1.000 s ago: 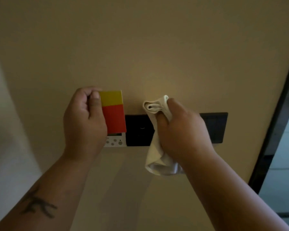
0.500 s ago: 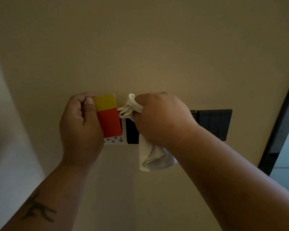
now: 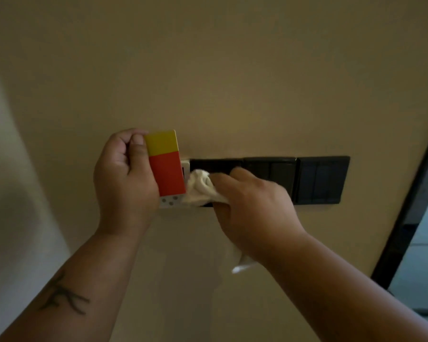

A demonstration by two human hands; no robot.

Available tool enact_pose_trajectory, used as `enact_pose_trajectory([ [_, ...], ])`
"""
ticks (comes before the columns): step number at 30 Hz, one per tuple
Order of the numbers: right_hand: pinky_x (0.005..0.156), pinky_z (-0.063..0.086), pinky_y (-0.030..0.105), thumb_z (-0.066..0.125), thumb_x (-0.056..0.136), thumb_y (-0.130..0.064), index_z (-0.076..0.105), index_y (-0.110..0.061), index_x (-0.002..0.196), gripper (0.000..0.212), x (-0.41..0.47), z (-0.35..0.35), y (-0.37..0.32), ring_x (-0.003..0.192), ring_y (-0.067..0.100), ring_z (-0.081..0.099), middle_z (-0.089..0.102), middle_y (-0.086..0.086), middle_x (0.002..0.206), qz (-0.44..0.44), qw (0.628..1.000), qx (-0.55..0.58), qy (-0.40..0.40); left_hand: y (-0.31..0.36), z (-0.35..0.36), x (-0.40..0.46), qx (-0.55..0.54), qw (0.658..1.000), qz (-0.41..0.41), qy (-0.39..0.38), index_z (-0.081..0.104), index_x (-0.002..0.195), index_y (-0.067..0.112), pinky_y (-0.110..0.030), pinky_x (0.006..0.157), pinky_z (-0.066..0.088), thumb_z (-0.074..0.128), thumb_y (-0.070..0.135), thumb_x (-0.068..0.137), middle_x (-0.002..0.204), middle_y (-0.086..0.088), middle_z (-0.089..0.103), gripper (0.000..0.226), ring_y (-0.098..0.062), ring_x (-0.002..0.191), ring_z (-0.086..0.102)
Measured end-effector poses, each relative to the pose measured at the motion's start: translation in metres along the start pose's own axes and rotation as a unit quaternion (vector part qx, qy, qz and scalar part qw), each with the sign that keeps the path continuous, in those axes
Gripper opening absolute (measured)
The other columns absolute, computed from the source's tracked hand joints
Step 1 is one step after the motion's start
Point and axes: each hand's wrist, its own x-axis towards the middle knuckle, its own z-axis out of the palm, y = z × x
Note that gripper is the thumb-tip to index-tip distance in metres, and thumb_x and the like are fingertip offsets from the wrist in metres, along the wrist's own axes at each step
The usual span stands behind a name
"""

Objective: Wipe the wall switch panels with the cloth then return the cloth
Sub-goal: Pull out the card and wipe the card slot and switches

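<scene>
A row of black switch panels (image 3: 321, 180) runs along the beige wall, with a small white panel (image 3: 171, 201) with grey dots at its left end. My right hand (image 3: 255, 208) grips a white cloth (image 3: 200, 187) and presses it on the leftmost black panel (image 3: 211, 164), next to the white one. A tail of the cloth hangs below my wrist. My left hand (image 3: 124, 181) holds a yellow and red card (image 3: 165, 164) upright over the white panel, hiding most of it.
A dark door frame (image 3: 410, 208) runs diagonally down the right side, with a pale tiled area (image 3: 423, 267) beyond it. A lighter wall surface (image 3: 8, 193) curves along the left edge.
My right hand has dropped lower and slid the cloth left and down, from the top of the black panel to the edge of the white panel. The left hand and card stayed put.
</scene>
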Motion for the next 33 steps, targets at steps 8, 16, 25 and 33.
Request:
enact_pose_trajectory([
  [8,0.039,0.032,0.020,0.063,0.085,-0.030,0.064,-0.027,0.093,0.009,-0.001,-0.011,0.001,0.045,0.015,0.045,0.050,-0.009,0.068,0.018,0.999,-0.019,0.034,-0.001,0.006,-0.003,-0.004,1.000,0.012,-0.004,0.061,0.102,0.029,-0.004,0.063,0.041,0.044,0.024,0.105,0.088,0.024,0.059,0.018,0.014,0.076,0.056],
  [16,0.045,0.025,0.025,0.055,0.086,-0.035,0.044,-0.030,0.076,0.016,0.003,-0.027,0.005,0.056,0.013,0.043,0.043,-0.010,0.065,0.087,0.996,-0.025,-0.012,-0.005,0.008,-0.002,-0.008,1.000,0.006,-0.014,0.063,0.103,0.030,-0.025,0.070,0.050,0.043,0.030,0.104,0.088,0.022,0.061,0.020,0.004,0.078,0.058],
  [25,0.047,0.038,0.024,0.056,0.088,-0.037,0.056,-0.031,0.084,0.008,0.000,-0.025,-0.006,0.056,0.006,0.047,0.049,-0.011,0.068,0.106,0.992,-0.018,-0.067,-0.006,0.013,-0.003,-0.015,1.000,0.001,-0.013,0.065,0.104,0.027,-0.024,0.073,0.050,0.045,0.028,0.104,0.090,0.023,0.062,0.021,0.006,0.081,0.058],
  [33,0.050,0.045,0.025,0.055,0.089,-0.040,0.056,-0.030,0.082,0.012,-0.006,-0.010,0.000,0.058,0.008,0.052,0.052,-0.010,0.068,0.093,0.993,0.019,-0.075,-0.002,0.015,-0.012,-0.008,0.999,0.030,-0.017,0.062,0.103,0.030,-0.010,0.073,0.044,0.044,0.025,0.104,0.093,0.027,0.060,0.018,0.012,0.083,0.057],
])
